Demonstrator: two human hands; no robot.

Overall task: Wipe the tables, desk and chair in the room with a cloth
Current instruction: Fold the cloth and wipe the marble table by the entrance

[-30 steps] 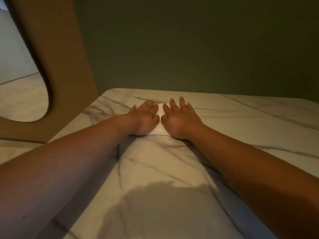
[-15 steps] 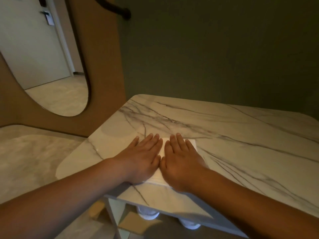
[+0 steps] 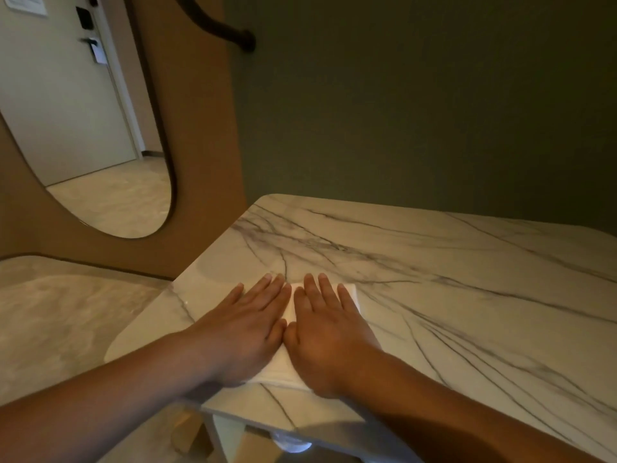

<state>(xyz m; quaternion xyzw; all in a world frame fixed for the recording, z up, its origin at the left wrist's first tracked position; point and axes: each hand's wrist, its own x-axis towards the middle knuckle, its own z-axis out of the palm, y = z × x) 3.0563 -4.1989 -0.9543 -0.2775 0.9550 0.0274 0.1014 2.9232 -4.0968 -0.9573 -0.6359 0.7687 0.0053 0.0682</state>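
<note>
Flat and open, the left hand [image 3: 247, 332] and right hand [image 3: 330, 335] press the white cloth [image 3: 289, 308]. It now sits nearer the counter [image 3: 434, 279] front edge than before; the pull stroke is judged nearly complete.

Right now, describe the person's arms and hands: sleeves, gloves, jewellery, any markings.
No sleeve shows on the left forearm or the right forearm; both are bare to the frame's edge. The left hand and the right hand wear no gloves, and no ring, watch or bracelet shows. The nails look short and plain.
</note>
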